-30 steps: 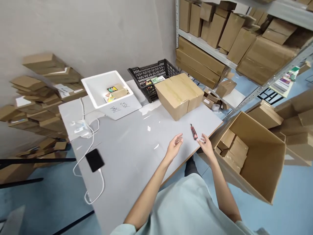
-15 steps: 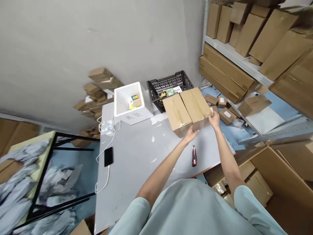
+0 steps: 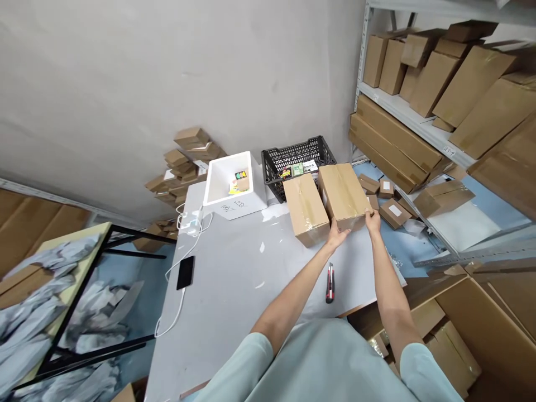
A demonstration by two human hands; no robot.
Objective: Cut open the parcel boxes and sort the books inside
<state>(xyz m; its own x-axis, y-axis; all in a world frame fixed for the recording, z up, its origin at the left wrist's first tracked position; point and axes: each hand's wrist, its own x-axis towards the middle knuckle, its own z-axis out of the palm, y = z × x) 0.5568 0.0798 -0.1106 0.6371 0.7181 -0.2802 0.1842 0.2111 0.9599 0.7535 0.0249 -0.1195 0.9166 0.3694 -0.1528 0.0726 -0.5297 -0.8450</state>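
Note:
Two taped cardboard boxes stand side by side at the table's right back. Both my hands are on the right cardboard box: my left hand holds its front left corner, and my right hand grips its front right corner. This box looks slightly raised beside the left cardboard box, with a narrow gap between them. A red and black utility knife lies on the table in front of the boxes, between my forearms.
Behind the boxes is a black crate with small packets. Left of it stands a white foam box. A phone with a white cable lies on the grey table. Shelves with cartons rise at right.
The right box has separated from the left one and looks lifted a little, with both my hands on it. The camera view has shifted slightly.

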